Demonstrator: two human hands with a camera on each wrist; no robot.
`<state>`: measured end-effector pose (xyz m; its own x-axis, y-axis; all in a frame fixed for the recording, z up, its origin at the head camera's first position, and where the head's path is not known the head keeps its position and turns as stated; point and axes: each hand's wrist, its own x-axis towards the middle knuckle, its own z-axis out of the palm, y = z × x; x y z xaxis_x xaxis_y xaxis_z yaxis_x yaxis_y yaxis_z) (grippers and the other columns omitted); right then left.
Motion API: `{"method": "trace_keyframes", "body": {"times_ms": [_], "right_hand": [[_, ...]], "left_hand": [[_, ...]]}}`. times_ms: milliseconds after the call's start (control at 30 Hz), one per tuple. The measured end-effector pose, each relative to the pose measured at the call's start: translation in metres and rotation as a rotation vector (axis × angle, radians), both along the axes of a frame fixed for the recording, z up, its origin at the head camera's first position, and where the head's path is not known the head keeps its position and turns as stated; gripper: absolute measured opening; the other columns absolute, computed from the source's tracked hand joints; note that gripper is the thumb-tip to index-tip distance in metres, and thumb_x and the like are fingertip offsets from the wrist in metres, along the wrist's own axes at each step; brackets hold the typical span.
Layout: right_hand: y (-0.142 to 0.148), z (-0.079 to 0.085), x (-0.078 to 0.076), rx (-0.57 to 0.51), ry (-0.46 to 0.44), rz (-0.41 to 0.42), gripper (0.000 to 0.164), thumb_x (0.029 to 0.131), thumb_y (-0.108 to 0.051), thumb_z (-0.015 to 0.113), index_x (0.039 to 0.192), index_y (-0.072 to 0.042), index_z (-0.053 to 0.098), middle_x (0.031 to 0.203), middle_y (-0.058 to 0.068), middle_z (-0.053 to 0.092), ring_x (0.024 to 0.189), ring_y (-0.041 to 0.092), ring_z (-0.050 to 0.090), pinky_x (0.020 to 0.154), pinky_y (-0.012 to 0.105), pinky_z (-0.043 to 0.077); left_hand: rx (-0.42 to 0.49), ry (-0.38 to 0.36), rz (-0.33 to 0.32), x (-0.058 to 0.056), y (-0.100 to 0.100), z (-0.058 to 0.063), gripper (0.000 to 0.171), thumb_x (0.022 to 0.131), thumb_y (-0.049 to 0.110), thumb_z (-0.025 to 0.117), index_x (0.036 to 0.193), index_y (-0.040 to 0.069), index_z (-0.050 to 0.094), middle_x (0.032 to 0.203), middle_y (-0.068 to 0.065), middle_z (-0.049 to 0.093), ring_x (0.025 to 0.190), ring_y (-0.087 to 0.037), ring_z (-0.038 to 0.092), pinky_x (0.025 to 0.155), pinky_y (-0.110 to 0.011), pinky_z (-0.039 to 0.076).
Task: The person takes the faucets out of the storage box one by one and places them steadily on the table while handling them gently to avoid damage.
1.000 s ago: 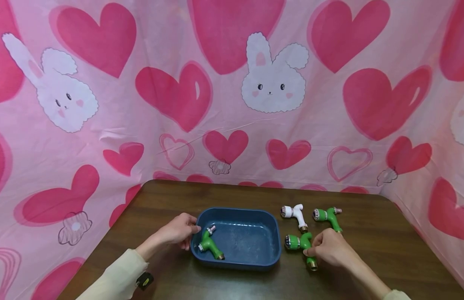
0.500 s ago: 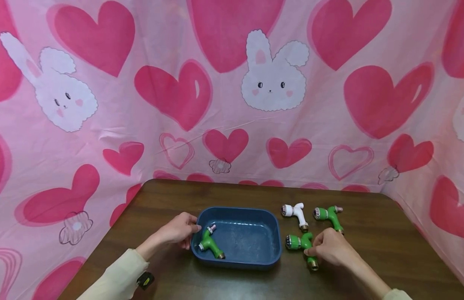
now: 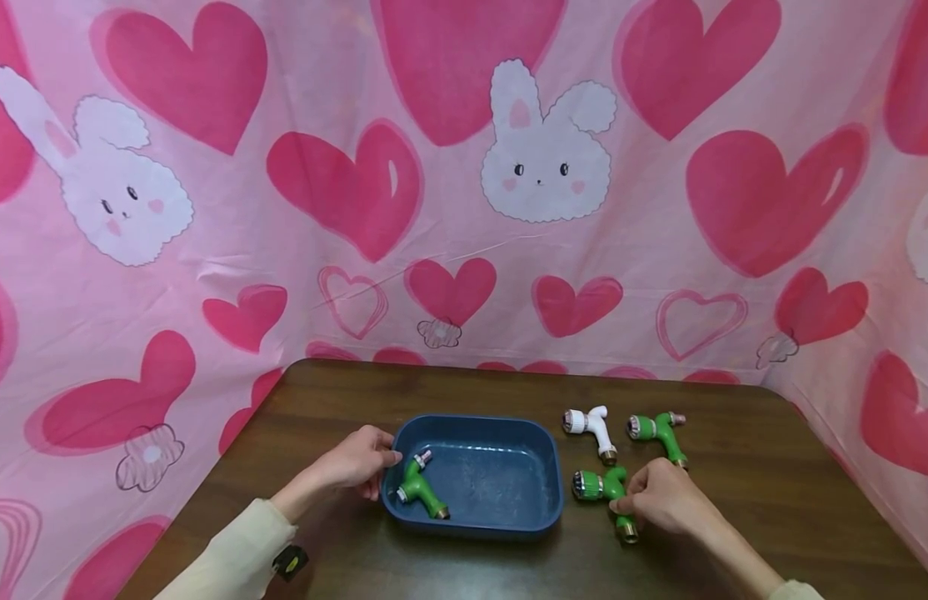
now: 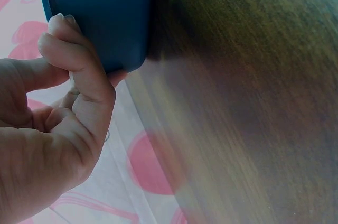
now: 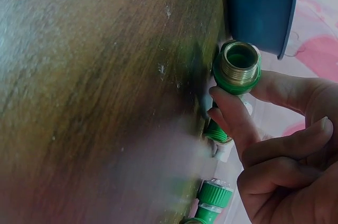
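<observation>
In the head view a blue plastic basin (image 3: 475, 528) stands on the table, with a green tap (image 3: 416, 487) lying inside at its left end. My left hand (image 3: 359, 458) grips the basin's left rim, thumb on top and fingers against the outer wall. To the right of the basin, my right hand (image 3: 662, 496) pinches another green tap (image 3: 614, 487) by its body between thumb and fingers. The brass threaded end of that tap (image 5: 240, 68) faces the right wrist camera. In the left wrist view, curled fingers (image 4: 87, 68) touch the basin wall (image 4: 113, 18).
Behind the right hand lie a white tap (image 3: 595, 429) and one more green tap (image 3: 662, 433) on the brown wooden table (image 3: 449, 387). Pink cloth (image 3: 449, 217) with hearts and rabbits hangs around the table's back and sides.
</observation>
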<state>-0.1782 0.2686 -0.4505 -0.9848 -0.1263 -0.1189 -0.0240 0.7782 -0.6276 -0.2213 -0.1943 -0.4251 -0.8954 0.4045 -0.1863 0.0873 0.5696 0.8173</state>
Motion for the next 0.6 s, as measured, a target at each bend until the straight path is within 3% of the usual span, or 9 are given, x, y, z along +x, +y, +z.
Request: {"method": "trace_keyframes", "body": {"times_ms": [267, 600], "right_hand": [[-0.0019, 0.0000, 0.0018, 0.005, -0.027, -0.023, 0.036, 0.083, -0.024, 0.088, 0.059, -0.011, 0.065, 0.053, -0.003, 0.058, 0.056, 0.012, 0.051, 0.053, 0.026, 0.038], [-0.0002, -0.0011, 0.0008, -0.003, -0.007, 0.004, 0.036, 0.083, -0.024, 0.087, 0.058, -0.011, 0.065, 0.052, -0.004, 0.056, 0.055, 0.011, 0.050, 0.052, 0.026, 0.036]], "left_hand": [[0.008, -0.016, 0.007, 0.0007, 0.0001, -0.0005, 0.024, 0.106, 0.006, 0.061, 0.122, -0.011, 0.064, 0.058, -0.009, 0.061, 0.043, -0.012, 0.057, 0.045, -0.027, 0.054], [-0.001, -0.017, 0.014, -0.0005, 0.0001, -0.0005, 0.023, 0.106, 0.007, 0.061, 0.121, -0.010, 0.065, 0.058, -0.009, 0.061, 0.042, -0.012, 0.057, 0.045, -0.025, 0.053]]}}
